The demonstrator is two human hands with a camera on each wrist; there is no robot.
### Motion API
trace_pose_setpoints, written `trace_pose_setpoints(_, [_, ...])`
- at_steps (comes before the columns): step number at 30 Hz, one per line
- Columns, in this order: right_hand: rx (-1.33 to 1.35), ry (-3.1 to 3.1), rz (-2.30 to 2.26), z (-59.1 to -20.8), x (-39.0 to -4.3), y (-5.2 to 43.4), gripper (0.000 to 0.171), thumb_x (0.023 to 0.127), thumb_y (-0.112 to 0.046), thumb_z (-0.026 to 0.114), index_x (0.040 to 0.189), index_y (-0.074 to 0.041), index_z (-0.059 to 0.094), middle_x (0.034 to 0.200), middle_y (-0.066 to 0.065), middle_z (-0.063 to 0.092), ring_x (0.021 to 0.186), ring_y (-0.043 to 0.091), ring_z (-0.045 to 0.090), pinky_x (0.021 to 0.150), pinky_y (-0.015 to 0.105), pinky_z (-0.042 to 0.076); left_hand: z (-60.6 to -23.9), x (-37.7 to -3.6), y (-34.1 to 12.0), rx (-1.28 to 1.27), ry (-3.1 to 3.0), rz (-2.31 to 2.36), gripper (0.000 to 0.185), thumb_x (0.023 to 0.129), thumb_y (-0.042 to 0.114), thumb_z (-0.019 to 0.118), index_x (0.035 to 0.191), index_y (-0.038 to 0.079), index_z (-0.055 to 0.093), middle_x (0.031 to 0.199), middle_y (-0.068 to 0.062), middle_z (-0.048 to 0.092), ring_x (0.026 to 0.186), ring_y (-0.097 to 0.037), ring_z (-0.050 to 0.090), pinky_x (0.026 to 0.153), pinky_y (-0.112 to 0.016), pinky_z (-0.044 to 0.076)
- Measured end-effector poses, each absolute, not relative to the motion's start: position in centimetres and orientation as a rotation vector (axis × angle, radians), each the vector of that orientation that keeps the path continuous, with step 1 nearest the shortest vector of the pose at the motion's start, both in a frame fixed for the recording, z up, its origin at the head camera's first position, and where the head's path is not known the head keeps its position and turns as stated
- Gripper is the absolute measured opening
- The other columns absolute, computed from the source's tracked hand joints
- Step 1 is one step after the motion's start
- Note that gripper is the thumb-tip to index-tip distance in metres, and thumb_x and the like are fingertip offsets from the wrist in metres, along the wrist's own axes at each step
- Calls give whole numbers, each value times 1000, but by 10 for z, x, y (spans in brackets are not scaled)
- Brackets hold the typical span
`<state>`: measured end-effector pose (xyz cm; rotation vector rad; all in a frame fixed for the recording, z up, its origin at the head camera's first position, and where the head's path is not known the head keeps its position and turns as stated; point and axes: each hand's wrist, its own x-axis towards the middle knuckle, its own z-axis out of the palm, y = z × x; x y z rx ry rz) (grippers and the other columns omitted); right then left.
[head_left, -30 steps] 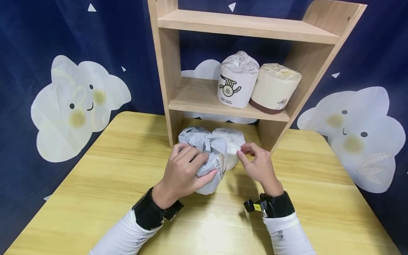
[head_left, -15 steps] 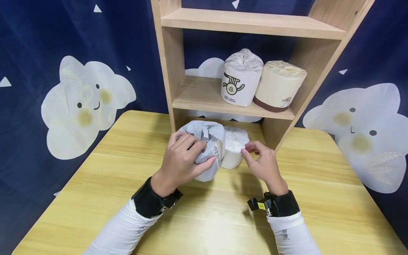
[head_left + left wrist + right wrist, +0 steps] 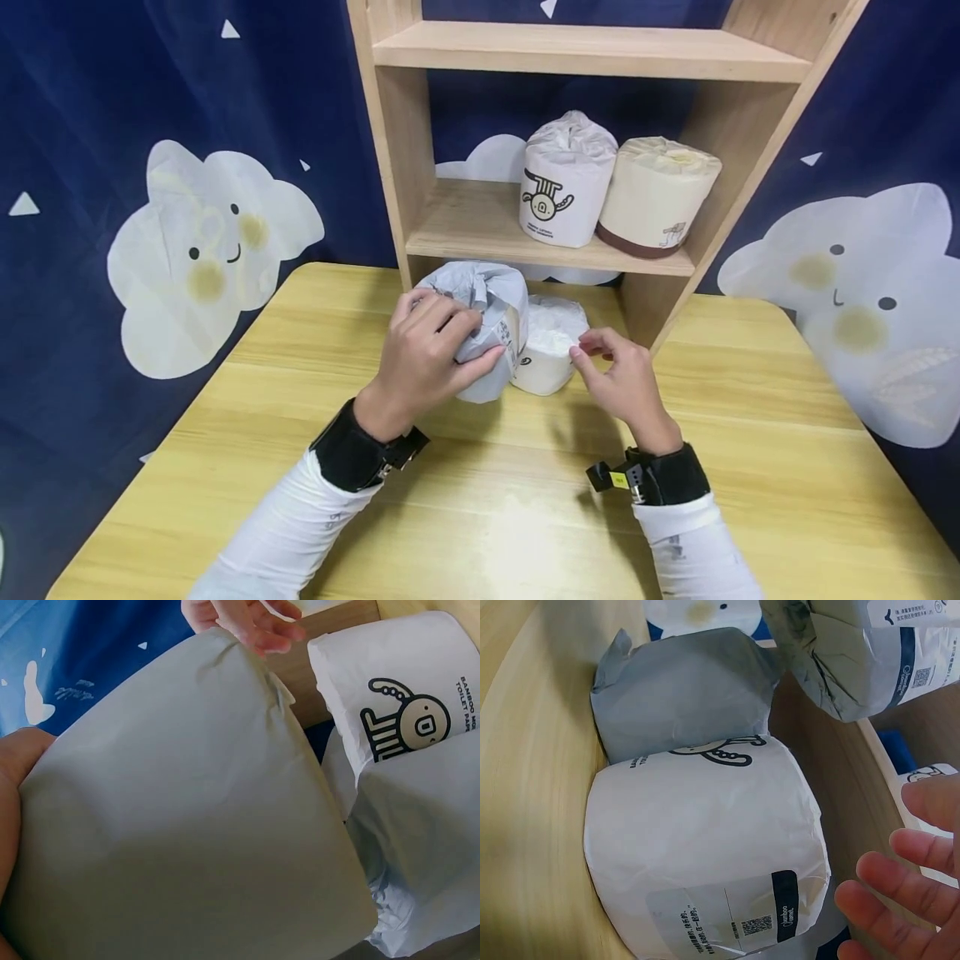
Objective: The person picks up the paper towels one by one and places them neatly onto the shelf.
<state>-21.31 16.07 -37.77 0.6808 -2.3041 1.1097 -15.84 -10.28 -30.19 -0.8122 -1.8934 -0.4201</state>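
My left hand (image 3: pixel 453 342) grips a grey-wrapped paper roll (image 3: pixel 487 300) from the side and holds it tilted just above the wooden table (image 3: pixel 300 400), in front of the shelf's lower opening. That grey roll (image 3: pixel 187 825) fills the left wrist view. A white-wrapped roll (image 3: pixel 551 350) stands on the table right beside it, at the shelf's foot. My right hand (image 3: pixel 592 350) hovers at the white roll's right side with relaxed, loosely bent fingers and holds nothing. The right wrist view shows the white roll (image 3: pixel 705 855) close up, the fingertips (image 3: pixel 900 892) apart from it, and the grey roll (image 3: pixel 855 660) above.
A wooden shelf unit (image 3: pixel 480 225) stands at the table's back. Its middle board carries a white roll with a black logo (image 3: pixel 566 183) and a cream roll with a brown band (image 3: pixel 660 196) on the right half. A dark blue cloud-print curtain (image 3: pixel 187 167) hangs behind.
My left hand has raised the grey roll off the table and carried it toward the shelf. The right hand has stayed beside the white roll.
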Motion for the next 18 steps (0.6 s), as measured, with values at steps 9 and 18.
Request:
trace_pose_setpoints(9, [692, -2305, 1114, -377, -215, 161, 15, 84, -9, 73, 93, 1, 67, 87, 12, 70, 78, 28, 66, 70, 48, 53, -291, -164, -107, -799, -1887, -397, 29, 77, 28, 76, 84, 3, 63, 76, -9, 61, 74, -27, 59, 81, -51, 42])
trace_pose_setpoints(18, [677, -2322, 1120, -378, -214, 162, 16, 85, -10, 72, 95, 2, 67, 88, 13, 70, 79, 28, 66, 71, 49, 52, -278, -170, -111, -798, -1878, -361, 30, 78, 29, 76, 84, 3, 63, 77, -9, 61, 75, -29, 60, 80, -51, 41])
